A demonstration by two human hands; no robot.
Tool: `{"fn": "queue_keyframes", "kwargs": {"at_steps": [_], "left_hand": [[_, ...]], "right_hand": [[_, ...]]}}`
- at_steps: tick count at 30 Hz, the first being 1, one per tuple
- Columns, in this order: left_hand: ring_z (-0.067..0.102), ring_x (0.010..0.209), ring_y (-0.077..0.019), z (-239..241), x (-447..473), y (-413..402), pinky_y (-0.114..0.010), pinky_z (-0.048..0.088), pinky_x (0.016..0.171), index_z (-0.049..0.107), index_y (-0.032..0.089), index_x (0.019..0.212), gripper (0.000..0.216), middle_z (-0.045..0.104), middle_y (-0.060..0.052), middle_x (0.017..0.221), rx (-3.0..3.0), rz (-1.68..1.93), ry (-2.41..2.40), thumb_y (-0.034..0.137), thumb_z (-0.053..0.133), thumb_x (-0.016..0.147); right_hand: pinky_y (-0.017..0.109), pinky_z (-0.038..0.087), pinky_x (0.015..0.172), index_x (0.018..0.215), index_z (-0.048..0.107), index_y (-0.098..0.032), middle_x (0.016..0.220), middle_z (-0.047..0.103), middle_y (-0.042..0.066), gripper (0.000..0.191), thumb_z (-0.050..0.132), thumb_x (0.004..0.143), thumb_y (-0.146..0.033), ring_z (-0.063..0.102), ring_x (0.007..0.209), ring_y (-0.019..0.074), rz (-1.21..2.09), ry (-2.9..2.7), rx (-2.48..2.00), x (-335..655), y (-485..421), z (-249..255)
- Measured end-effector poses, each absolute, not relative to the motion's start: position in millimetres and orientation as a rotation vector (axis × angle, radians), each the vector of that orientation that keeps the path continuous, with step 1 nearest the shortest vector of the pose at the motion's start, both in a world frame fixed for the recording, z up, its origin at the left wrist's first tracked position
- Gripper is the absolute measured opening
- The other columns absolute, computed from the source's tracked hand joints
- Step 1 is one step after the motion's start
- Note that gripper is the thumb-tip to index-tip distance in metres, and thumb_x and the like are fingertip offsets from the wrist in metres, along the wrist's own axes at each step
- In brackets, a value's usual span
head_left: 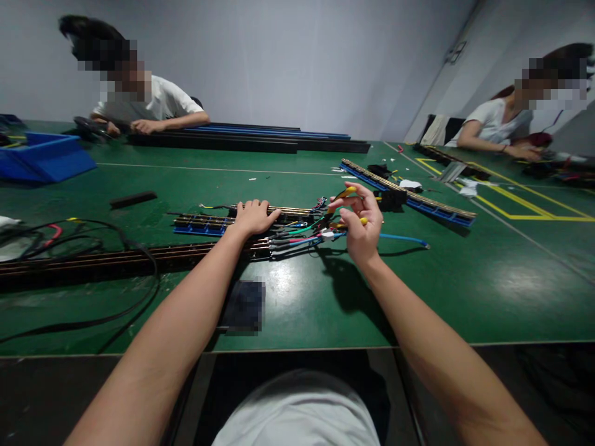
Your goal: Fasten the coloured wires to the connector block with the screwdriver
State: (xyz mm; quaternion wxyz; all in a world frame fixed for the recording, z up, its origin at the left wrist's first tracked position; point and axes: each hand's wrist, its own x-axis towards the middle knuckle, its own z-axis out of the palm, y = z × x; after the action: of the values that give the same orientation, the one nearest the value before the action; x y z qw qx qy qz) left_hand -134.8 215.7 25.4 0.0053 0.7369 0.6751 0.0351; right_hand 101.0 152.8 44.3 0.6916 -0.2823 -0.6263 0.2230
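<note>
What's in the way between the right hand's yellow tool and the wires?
Nothing that I can see. The right hand holds the yellow tool right by the wires. The left hand lies on the bars, off to the left. The tips are too small to tell if they touch.

Yellow handles (345,193) show in the right hand (363,226), and green, red, blue and black wires (305,239) between it and the left hand (253,217). The bin (60,160) well left of the left hand is blue; the surface (469,279) under both hands is green, yellow-lined well right of the right hand.
</note>
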Motion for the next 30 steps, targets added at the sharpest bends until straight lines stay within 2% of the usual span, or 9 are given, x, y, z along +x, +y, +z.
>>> {"fn": "queue_keyframes", "kwargs": {"at_steps": [2, 7, 12, 16, 19, 23, 27, 30], "left_hand": [[0.05, 0.131, -0.0357, 25, -135, 216, -0.055, 0.03, 0.112, 0.059, 0.013, 0.133, 0.07, 0.058, -0.021, 0.138, 2.312, 0.112, 2.112, 0.063, 0.023, 0.1], [0.05, 0.13, -0.036, 23, -137, 217, -0.055, 0.031, 0.111, 0.059, 0.013, 0.131, 0.069, 0.059, -0.021, 0.138, 2.32, 0.126, 2.113, 0.064, 0.024, 0.1], [0.051, 0.13, -0.036, 23, -136, 217, -0.056, 0.03, 0.112, 0.059, 0.013, 0.132, 0.069, 0.059, -0.021, 0.137, 2.317, 0.12, 2.118, 0.064, 0.024, 0.1], [0.05, 0.131, -0.0363, 25, -134, 215, -0.055, 0.03, 0.112, 0.058, 0.014, 0.134, 0.068, 0.058, -0.021, 0.139, 2.303, 0.115, 2.119, 0.062, 0.025, 0.1], [0.049, 0.132, -0.0361, 28, -133, 212, -0.054, 0.03, 0.112, 0.058, 0.014, 0.135, 0.067, 0.058, -0.021, 0.14, 2.293, 0.109, 2.124, 0.062, 0.026, 0.1], [0.049, 0.133, -0.036, 29, -132, 211, -0.054, 0.03, 0.112, 0.058, 0.013, 0.134, 0.066, 0.057, -0.021, 0.14, 2.297, 0.099, 2.123, 0.061, 0.026, 0.101], [0.049, 0.132, -0.036, 29, -132, 211, -0.054, 0.029, 0.112, 0.059, 0.014, 0.132, 0.065, 0.058, -0.021, 0.138, 2.302, 0.103, 2.131, 0.06, 0.026, 0.101], [0.049, 0.133, -0.036, 28, -133, 210, -0.054, 0.029, 0.113, 0.058, 0.014, 0.133, 0.065, 0.058, -0.021, 0.139, 2.298, 0.114, 2.123, 0.06, 0.026, 0.1]], "right_hand": [[0.038, 0.059, 0.085, 0.119, 0.058, -0.025, 0.082, 0.071, 0.0, 0.037, 0.06, 0.082, -0.025, 0.07, 0.09, 0.0209, 0.478, -1.432, -0.61, 97, 148, 44], [0.027, 0.056, 0.059, 0.124, 0.055, -0.026, 0.087, 0.069, 0.001, 0.037, 0.059, 0.087, -0.028, 0.069, 0.084, 0.0179, 0.525, -1.461, -0.605, 91, 139, 40], [0.025, 0.054, 0.058, 0.12, 0.054, -0.025, 0.089, 0.068, 0.002, 0.032, 0.058, 0.088, -0.028, 0.069, 0.083, 0.0166, 0.556, -1.501, -0.621, 89, 142, 36], [0.023, 0.051, 0.056, 0.114, 0.055, -0.024, 0.09, 0.067, 0.0, 0.032, 0.055, 0.083, -0.018, 0.067, 0.072, 0.013, 0.616, -1.651, -0.617, 89, 142, 33], [0.025, 0.053, 0.061, 0.115, 0.056, -0.023, 0.081, 0.067, -0.001, 0.043, 0.05, 0.076, -0.007, 0.066, 0.071, 0.0138, 0.545, -1.876, -0.572, 89, 138, 34], [0.036, 0.057, 0.083, 0.117, 0.059, -0.023, 0.075, 0.068, 0.001, 0.05, 0.047, 0.073, -0.004, 0.065, 0.103, 0.0228, 0.276, -2.207, -0.343, 83, 131, 37], [0.034, 0.058, 0.078, 0.117, 0.059, -0.022, 0.081, 0.068, 0.004, 0.052, 0.045, 0.072, -0.001, 0.064, 0.103, 0.0228, 0.123, -2.371, -0.293, 79, 127, 39], [0.038, 0.058, 0.084, 0.122, 0.056, -0.021, 0.092, 0.071, 0.006, 0.056, 0.045, 0.07, -0.001, 0.063, 0.111, 0.0253, 0.133, -2.307, -0.379, 82, 126, 40]]}}
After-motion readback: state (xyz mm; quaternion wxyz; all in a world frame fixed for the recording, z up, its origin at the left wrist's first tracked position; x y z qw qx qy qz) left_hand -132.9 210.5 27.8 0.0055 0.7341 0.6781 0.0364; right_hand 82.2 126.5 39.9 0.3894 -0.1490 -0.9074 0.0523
